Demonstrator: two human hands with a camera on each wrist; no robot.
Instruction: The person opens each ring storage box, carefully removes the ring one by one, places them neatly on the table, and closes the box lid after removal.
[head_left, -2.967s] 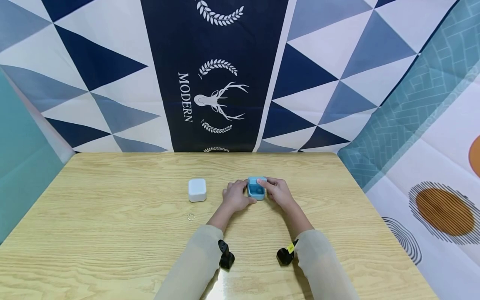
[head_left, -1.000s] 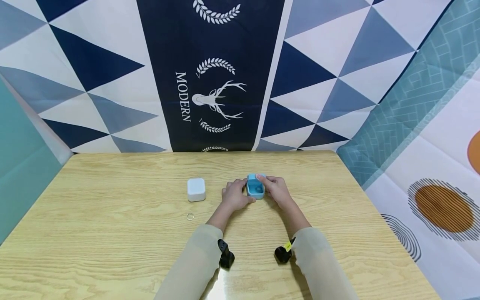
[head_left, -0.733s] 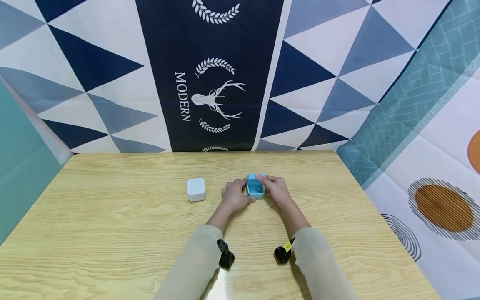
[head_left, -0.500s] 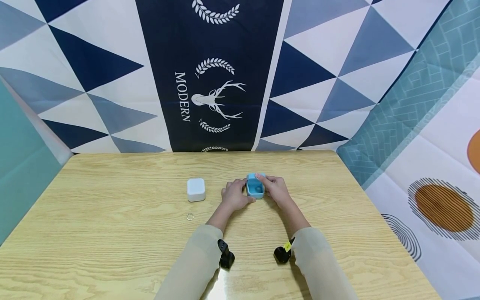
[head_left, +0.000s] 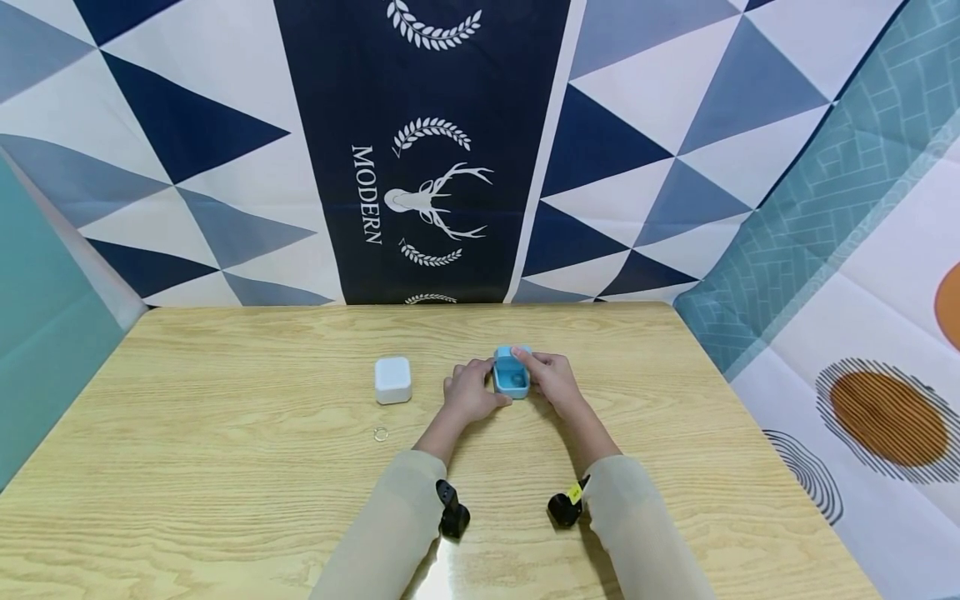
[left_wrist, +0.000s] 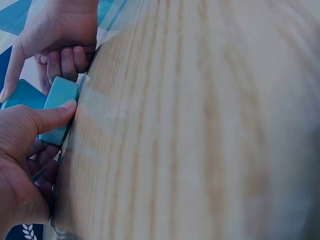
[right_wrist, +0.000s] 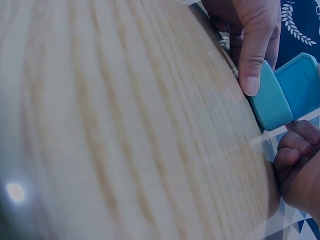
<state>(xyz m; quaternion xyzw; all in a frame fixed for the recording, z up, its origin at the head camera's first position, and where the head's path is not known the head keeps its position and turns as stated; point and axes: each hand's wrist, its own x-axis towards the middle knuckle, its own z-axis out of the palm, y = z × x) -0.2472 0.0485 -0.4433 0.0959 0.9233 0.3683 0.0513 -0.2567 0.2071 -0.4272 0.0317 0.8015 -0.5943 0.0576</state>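
A small light-blue hinged box [head_left: 512,392] stands on the table with its lid [right_wrist: 301,82] raised toward the back. My left hand [head_left: 468,394] grips the box from the left, its thumb along the front face, as the left wrist view shows too. On the other side, my right hand [head_left: 555,380] holds the lid, thumb over its upper edge. The remaining right fingers curl beside the box in the right wrist view. A darker round shape shows inside the box, its detail too small to make out.
To the left of my hands a white rounded box [head_left: 393,381] sits on the wooden table [head_left: 225,467]. A thin small ring [head_left: 381,434] lies in front of it. Patterned cloth [head_left: 435,150] hangs behind the table's back edge.
Since three seconds ago the blue box's lid has tilted further back under my right thumb, and its interior shows brighter. Over the last second both hands have stayed in place.
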